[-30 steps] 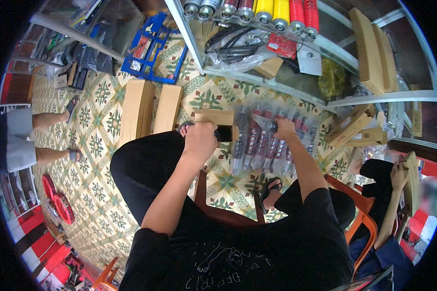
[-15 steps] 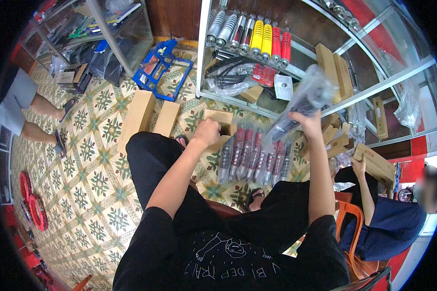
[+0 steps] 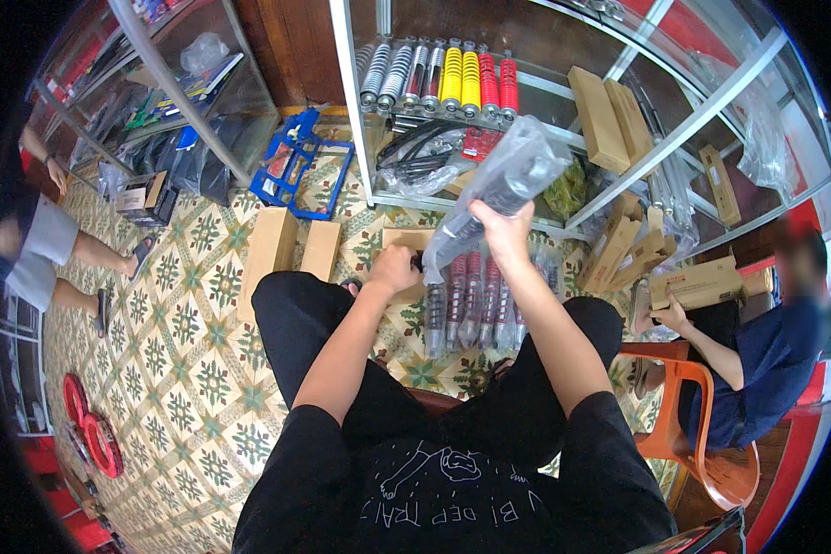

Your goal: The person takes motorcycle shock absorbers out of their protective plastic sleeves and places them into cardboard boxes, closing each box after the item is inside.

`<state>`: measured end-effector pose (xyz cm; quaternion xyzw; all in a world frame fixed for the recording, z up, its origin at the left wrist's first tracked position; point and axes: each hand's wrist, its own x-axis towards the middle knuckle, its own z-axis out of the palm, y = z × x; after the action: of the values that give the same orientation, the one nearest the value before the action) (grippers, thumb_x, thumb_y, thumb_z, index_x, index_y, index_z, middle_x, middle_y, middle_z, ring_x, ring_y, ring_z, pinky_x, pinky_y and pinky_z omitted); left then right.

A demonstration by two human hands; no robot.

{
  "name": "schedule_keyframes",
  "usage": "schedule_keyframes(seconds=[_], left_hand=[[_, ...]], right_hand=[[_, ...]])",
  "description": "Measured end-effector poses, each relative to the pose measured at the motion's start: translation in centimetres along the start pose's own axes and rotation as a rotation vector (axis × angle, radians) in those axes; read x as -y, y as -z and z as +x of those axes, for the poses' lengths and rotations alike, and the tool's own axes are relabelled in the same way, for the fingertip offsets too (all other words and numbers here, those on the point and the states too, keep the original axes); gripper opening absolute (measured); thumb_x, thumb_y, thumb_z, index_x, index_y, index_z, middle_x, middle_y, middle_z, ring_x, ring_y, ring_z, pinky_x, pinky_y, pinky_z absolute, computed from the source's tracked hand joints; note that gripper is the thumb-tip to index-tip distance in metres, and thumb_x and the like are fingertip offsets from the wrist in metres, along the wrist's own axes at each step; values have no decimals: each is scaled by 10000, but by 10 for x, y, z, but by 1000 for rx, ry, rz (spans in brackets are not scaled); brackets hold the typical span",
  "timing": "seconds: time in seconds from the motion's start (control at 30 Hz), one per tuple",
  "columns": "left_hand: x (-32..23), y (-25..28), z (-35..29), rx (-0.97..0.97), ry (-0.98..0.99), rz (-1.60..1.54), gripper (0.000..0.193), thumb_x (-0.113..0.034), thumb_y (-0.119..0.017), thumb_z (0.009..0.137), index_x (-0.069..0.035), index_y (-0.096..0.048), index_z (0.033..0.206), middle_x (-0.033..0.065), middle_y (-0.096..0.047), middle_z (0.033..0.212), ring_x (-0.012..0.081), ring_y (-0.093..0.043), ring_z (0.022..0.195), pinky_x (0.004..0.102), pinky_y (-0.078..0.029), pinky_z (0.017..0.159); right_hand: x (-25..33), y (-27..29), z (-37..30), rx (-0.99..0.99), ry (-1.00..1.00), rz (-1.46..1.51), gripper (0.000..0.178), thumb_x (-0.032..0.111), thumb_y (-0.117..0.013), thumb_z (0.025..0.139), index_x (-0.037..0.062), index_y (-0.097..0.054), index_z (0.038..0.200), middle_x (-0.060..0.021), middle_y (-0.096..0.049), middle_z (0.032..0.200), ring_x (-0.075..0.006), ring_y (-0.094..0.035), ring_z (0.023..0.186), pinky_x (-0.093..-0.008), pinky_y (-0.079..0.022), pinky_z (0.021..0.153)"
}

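My right hand (image 3: pixel 505 231) is wrapped around a dark shock absorber (image 3: pixel 512 175) in a clear plastic sleeve. It is tilted, its upper end to the far right and the loose end of the sleeve hanging near my left hand. My left hand (image 3: pixel 396 270) is closed on the edge of an open cardboard box (image 3: pixel 406 242) standing on the floor between my knees; its inside is mostly hidden. Right of this box, under the held one, lies a row of plastic-wrapped shock absorbers (image 3: pixel 471 300) with red or dark springs.
Two cardboard boxes (image 3: pixel 270 247) stand left of my box, near a blue metal frame (image 3: pixel 300 166). Ahead is a glass cabinet (image 3: pixel 349 102) with silver, yellow and red shock absorbers (image 3: pixel 451 78). At right a seated person (image 3: pixel 757 342) holds a carton (image 3: pixel 697 282). Another person (image 3: pixel 51 249) stands at left.
My right hand has brought the wrapped shock absorber left, closer to the open box. My left hand has stayed on the box. The seated person's carton has lowered.
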<state>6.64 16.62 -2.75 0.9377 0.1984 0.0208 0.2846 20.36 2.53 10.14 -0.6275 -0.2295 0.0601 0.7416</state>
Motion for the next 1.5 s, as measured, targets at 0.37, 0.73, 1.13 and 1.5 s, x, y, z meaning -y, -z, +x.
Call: schedule_keyframes(seconds=[0.37, 0.73, 1.13, 1.5], left_hand=[[9, -8, 5, -11, 63, 88, 251, -161, -718, 712, -16, -736, 917, 260, -696, 889, 415, -692, 863, 457, -573, 830], [2, 1, 3, -18, 216, 194, 245, -169, -760, 723, 1, -726, 896, 245, -707, 907, 379, -712, 885, 425, -581, 827], [2, -4, 1, 26, 248, 270, 341, -218, -816, 707, -21, -724, 970, 227, -710, 990, 351, -712, 954, 408, -583, 837], [-1, 18, 1, 112, 372, 294, 334, -225, -755, 760, -50, -725, 1043, 173, -717, 1062, 322, -707, 1000, 402, -575, 855]], right_hand=[[-51, -19, 0, 6, -92, 50, 267, 8, -793, 678, 10, -679, 920, -37, -720, 884, -143, -676, 776, -314, -540, 731], [-54, -37, -24, 292, 12, 3, 428, 74, -823, 661, 3, -632, 1038, -51, -704, 957, -142, -662, 868, -327, -535, 817], [-82, -33, -35, 374, -48, 11, 439, 83, -834, 654, 7, -638, 1039, -55, -701, 998, -144, -658, 919, -330, -532, 862], [-114, -37, -51, 495, 31, -134, 461, 105, -839, 648, 22, -654, 1062, -70, -708, 1022, -159, -668, 943, -337, -530, 874]])
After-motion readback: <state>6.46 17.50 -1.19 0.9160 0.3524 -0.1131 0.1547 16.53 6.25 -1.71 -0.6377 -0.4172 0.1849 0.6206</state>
